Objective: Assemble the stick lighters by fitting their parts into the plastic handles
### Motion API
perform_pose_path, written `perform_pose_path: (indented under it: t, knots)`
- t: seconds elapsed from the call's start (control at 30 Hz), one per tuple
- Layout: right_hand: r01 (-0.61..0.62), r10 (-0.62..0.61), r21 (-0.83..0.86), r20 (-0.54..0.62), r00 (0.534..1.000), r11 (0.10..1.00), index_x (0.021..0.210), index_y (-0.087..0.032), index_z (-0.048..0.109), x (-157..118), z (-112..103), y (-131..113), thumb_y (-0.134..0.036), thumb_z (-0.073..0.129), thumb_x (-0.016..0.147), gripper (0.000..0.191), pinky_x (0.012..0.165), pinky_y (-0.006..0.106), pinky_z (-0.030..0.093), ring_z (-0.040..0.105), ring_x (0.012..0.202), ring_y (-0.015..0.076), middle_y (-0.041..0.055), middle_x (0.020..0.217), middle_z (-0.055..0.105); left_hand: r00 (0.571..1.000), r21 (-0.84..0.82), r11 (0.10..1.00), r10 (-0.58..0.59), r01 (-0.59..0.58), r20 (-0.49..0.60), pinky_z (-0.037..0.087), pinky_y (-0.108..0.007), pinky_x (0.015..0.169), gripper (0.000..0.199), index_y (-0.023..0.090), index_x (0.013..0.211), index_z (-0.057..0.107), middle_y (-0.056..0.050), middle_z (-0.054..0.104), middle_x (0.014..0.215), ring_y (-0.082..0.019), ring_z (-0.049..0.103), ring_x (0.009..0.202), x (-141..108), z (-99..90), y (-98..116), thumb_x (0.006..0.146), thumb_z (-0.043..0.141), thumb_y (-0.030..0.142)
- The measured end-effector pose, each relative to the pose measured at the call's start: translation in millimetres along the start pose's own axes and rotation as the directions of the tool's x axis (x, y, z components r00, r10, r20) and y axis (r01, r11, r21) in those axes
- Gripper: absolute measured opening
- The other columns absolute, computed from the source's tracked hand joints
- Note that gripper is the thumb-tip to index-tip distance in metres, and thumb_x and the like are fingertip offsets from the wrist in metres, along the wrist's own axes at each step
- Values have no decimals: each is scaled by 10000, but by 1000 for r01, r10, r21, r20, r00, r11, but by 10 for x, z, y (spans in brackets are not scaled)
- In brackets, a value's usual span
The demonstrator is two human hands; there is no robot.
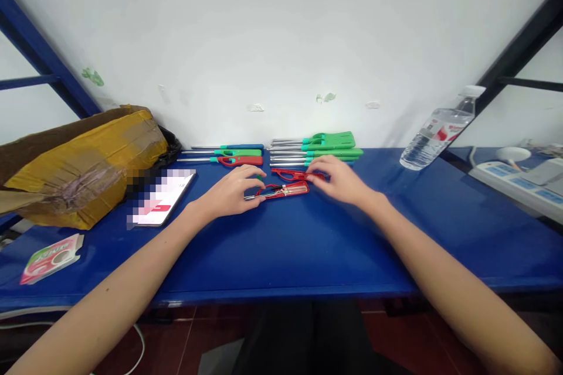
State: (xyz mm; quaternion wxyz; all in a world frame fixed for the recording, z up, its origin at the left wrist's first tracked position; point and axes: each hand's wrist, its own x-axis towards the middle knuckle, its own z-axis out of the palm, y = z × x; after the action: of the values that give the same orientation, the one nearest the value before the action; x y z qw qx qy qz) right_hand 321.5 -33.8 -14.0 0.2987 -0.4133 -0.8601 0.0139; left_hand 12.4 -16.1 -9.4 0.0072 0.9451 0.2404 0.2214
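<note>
**Opened red lighter, loose insides, two hands close by**

Mid-frame: a red lighter point(295, 188) lies opened on the blue surface point(281, 246), inner parts exposed. Its red cover point(301, 176) lies just above it. The left hand point(235, 190) has finger and thumb spread about the metal nose; whether the thumb presses on it cannot be told. The right hand point(336, 179) appears to pinch the cover between thumb and fingertips.

Risks, as judged: a sideways nudge from the left thumb could shift the exposed parts out of their seats. A cover lowered askew could trap a wire or sit proud. Forcing it might crack the plastic. The right fingers work close under the right stack of lighters point(338, 140); a careless lift could knock it. The left row of lighters point(248, 160) lies near the left knuckles.

Surface: glossy, backed by a pale, scuffed wall point(281, 41). Left of frame: a taped box point(109, 158), a phone point(176, 194), a small torn packet point(50, 261) at lower left. Right of frame: a water bottle point(440, 132), then a power strip point(519, 179). Metal uprights at both upper corners; reddish tiled floor point(176, 340) along the bottom.
</note>
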Motion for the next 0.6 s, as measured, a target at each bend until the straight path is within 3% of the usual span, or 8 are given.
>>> perform_pose_path:
  t: [0.1,0.13,0.23,0.3,0.43,0.5,0.6]
  knots:
    - [-113,101,-70,-156,983,991,867,-195,697,-23,-147,265,-308,552,886,185,921,425,455,596,981,257,92,968,691,1000,-1,1000,3,-3,-16,459,-423,1010,203,182,1036,668,-114,593,1233,-258,538,1183,-3,22,-5,887,594,298]
    - [-125,108,-101,-158,981,987,835,-189,704,-38,-171,348,-323,562,879,200,932,433,446,594,986,262,98,962,690,1000,8,1000,8,-8,-11,459,-428,1010,211,180,1047,667,-116,594,1228,-259,539,1181,-4,28,-5,890,593,299]
    - [-114,104,-195,-61,993,974,727,-176,713,-84,-196,511,-369,603,846,253,975,455,414,573,1053,295,128,990,678,1000,56,998,27,-27,11,447,-451,1023,222,164,1051,676,-134,588,1236,-275,527,1198,-5,40,7,902,578,297]
    - [-125,128,-201,-2,992,972,789,-175,724,-100,-210,533,-382,626,823,232,947,437,428,586,1033,291,123,988,681,999,87,996,30,-32,17,428,-474,1043,238,164,1062,681,-146,568,1277,-291,503,1232,-5,43,26,904,573,305]
    - [-239,244,-132,17,970,962,1036,-171,684,-86,-303,427,-363,629,807,304,681,309,455,606,706,188,55,842,689,1000,95,995,15,-16,10,396,-502,1073,295,182,1113,679,-148,514,1360,-316,446,1295,-2,48,77,899,579,359]
    - [-277,289,-136,79,954,951,959,-185,699,-72,-357,362,-356,630,800,243,592,271,404,563,602,151,21,744,675,1000,84,996,11,-13,15,387,-504,1082,313,186,1124,678,-143,507,1368,-319,430,1311,0,57,95,901,575,381]
    - [-269,308,-186,226,924,945,842,-204,721,-59,-394,317,-323,635,785,158,559,255,366,559,591,140,9,703,684,1000,72,997,11,-13,28,382,-509,1087,327,195,1130,676,-136,507,1371,-317,424,1318,-1,75,102,901,576,406]
